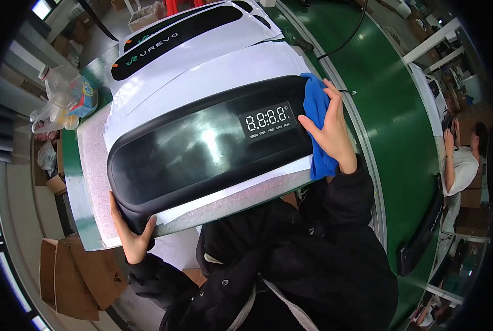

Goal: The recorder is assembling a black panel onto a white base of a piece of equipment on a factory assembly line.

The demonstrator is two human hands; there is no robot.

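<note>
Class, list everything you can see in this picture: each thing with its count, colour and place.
display panel: one, black and white, lit digits, centre, on padding
foam padding: one sheet, whitish, under the panel
second panel: one, white with black strip, behind
cloth: one, blue, at the panel's right end
conveyor belt: one, green, right
cardboard boxes: brown, lower left floor
plastic bags: clear, left
co-worker: one, white top, far right
left hand: grips the panel's near left corner
right hand: presses the cloth
</note>
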